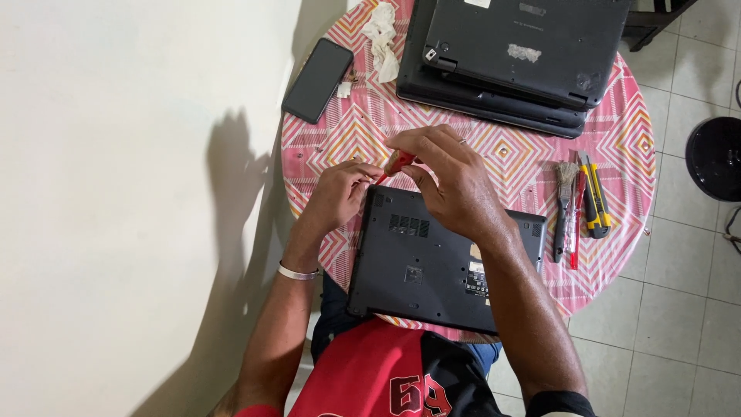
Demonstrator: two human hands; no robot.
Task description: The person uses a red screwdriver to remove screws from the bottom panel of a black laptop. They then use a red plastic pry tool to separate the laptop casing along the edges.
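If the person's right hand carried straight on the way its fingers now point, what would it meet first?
The right hand points leftward across the table, gripping a red screwdriver. It would probably meet the left hand first, whose fingertips already sit at the tool's tip.

Both arms are reaching forward, elbows bent. The left hand point(340, 193) is curling, fingertips pinching together. The right hand point(448, 181) is arching over, fingers closing in a tight grip.

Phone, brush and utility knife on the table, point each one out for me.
Phone point(317, 80), head view, middle of its dark screen.
Brush point(564, 202), head view, upper part of its handle, just below the bristles.
Utility knife point(594, 199), head view, middle of its yellow and black body.
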